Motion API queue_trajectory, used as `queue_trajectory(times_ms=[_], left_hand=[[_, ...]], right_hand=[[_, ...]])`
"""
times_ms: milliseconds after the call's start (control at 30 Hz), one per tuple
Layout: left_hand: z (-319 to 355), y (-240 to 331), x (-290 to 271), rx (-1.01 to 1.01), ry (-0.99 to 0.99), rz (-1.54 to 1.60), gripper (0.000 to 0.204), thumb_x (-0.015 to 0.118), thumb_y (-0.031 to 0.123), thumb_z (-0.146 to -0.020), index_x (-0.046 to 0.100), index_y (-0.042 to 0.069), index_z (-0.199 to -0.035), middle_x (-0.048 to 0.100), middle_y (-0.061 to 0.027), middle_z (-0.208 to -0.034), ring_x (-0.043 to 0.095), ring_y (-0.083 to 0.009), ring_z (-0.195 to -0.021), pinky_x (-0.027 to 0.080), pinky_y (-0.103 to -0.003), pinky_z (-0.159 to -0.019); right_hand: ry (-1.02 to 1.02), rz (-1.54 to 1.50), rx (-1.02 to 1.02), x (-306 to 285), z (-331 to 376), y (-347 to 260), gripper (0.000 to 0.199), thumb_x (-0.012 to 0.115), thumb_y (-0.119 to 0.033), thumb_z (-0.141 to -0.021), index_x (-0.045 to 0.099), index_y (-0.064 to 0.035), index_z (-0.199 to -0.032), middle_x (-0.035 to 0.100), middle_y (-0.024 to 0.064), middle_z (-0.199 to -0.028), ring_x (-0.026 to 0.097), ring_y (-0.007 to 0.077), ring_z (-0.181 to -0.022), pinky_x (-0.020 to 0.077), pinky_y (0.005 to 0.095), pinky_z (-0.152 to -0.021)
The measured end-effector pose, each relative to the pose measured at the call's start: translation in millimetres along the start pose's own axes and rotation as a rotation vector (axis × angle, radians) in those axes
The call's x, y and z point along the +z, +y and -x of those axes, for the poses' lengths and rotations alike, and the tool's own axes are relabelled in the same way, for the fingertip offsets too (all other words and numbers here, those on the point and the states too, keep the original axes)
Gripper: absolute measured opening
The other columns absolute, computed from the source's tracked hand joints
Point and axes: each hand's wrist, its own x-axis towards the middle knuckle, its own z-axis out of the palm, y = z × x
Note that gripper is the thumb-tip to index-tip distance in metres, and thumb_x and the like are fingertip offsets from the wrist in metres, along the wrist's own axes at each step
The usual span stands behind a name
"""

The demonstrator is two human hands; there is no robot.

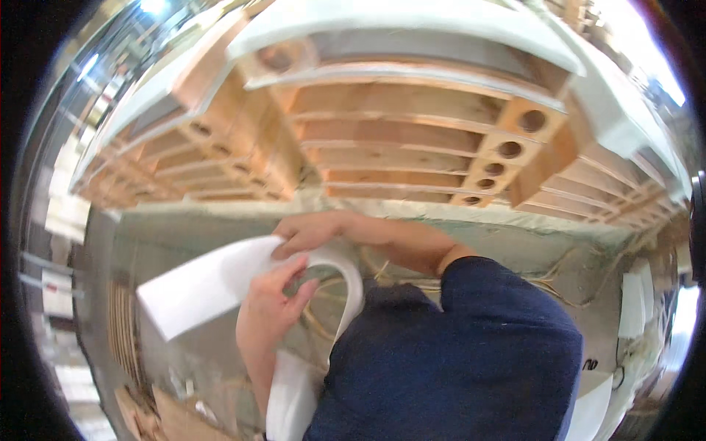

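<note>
Navy shirt [456,360] sits nearest. Right hand [312,231], fingers bent, meets a curving white strip [206,288]; left hand [271,300], half-open, overlaps it. Whether either grips, I cannot tell.

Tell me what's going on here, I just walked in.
Someone in a navy shirt is handling a long white strip. The right hand has its fingers on it, and the left hand is beside it, thumb and fingertips apart; blur hides how firmly either grips. One end reaches out to the left, and a curved part loops right of the left hand. Ahead stands a wooden frame with round holes.
</note>
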Motion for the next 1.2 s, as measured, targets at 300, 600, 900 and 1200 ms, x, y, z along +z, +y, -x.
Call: queue_trajectory(times_ms=[300, 600, 900, 1200], left_hand=[[-45, -111, -88, -0.16, 0.235, -0.288, 0.091, 0.076, 0.007, -0.07, 0.028, 0.013, -0.147, 0.061, -0.0177, -0.117, 0.059, -0.0333, -0.11, 0.049, -0.044, -0.088], [-120, -266, -179, -0.192, -0.075, -0.457, 0.04, 0.062, 0.014, -0.082, 0.064, 0.019, -0.121, 0.067, -0.0137, -0.107, 0.063, -0.0338, -0.099, 0.049, -0.043, -0.087], [-181, -315, -218, 0.451, 0.006, -0.539, 0.054, 0.069, 0.02, -0.078, 0.054, 0.013, -0.13, 0.063, -0.0195, -0.113, 0.061, -0.0366, -0.103, 0.048, -0.042, -0.09], [-239, -291, -259, 0.497, -0.461, -0.231, 0.041, 0.061, 0.017, -0.085, 0.057, 0.006, -0.124, 0.065, -0.0253, -0.099, 0.063, -0.0402, -0.095, 0.049, -0.046, -0.081]], right_hand=[[0.02, 0.97, 0.017, -36, -136, -52, 0.022, 0.061, -0.019, -0.085, 0.063, -0.0056, -0.103, 0.066, 0.0179, -0.092, 0.063, 0.0355, -0.087, 0.0496, 0.0452, -0.076], [0.768, 0.771, 0.365, -60, -146, 67, 0.035, 0.062, -0.021, -0.085, 0.06, -0.0132, -0.118, 0.066, 0.0169, -0.1, 0.063, 0.0363, -0.095, 0.0501, 0.0446, -0.079], [0.757, 0.803, 0.661, -54, -205, 14, 0.033, 0.06, -0.021, -0.081, 0.062, -0.0083, -0.112, 0.068, 0.0169, -0.098, 0.065, 0.0345, -0.094, 0.0507, 0.0453, -0.079], [1.087, 0.904, 1.128, -49, -122, -108, 0.027, 0.065, -0.035, -0.084, 0.068, -0.0155, -0.102, 0.068, 0.008, -0.085, 0.067, 0.0268, -0.086, 0.0513, 0.0405, -0.074]])
